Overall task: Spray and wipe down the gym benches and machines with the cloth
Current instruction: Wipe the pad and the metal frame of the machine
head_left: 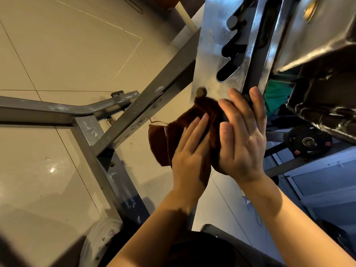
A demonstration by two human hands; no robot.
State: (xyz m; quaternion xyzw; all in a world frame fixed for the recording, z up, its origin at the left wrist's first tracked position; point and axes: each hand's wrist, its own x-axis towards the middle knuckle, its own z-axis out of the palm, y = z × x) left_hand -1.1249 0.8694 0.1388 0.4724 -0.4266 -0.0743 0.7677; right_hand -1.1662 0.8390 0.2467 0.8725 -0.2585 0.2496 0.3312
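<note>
A dark brown cloth (165, 139) is bunched against the lower end of a silver notched adjustment plate (212, 54) of a gym bench. My left hand (189, 153) lies on the cloth with fingers straight, pressing it. My right hand (242, 135) covers the cloth's right part, its fingers reaching up over the plate's edge, thumb on the cloth. The black padded bench (316, 35) hangs at the upper right. No spray bottle is in view.
Grey steel frame bars (92, 143) with white smears cross the beige tiled floor (57, 54) at left. A black weight plate (308, 141) and blue panels (317, 180) sit at the right. A white shoe (100, 237) shows at bottom left.
</note>
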